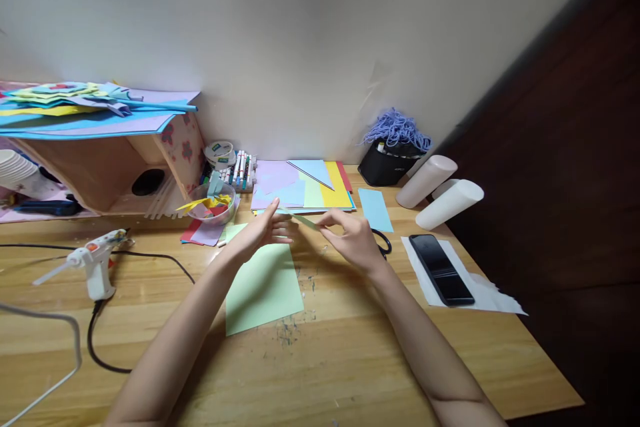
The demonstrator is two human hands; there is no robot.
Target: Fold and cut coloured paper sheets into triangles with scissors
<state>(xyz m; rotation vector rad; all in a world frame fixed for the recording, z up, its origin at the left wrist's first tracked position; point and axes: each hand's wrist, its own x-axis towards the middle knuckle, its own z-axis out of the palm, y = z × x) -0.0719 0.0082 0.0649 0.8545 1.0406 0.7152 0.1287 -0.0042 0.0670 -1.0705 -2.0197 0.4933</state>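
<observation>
Strip [306,221] held above a wooden worktop [350,360]

The worktop backs onto a pale wall [280,47]; its right edge slants beside a dark surface [560,167]. Over its middle, the right hand's [357,240] grip pinches the green strip. The left hand [260,230] spreads its fingers at the other end; whether it holds on, I cannot tell. Scuffed wood runs from the green sheet [267,290] towards the phone [441,270] near the right edge. Lettering on the black pouch [387,165], by the back edge, is too small to read.
</observation>
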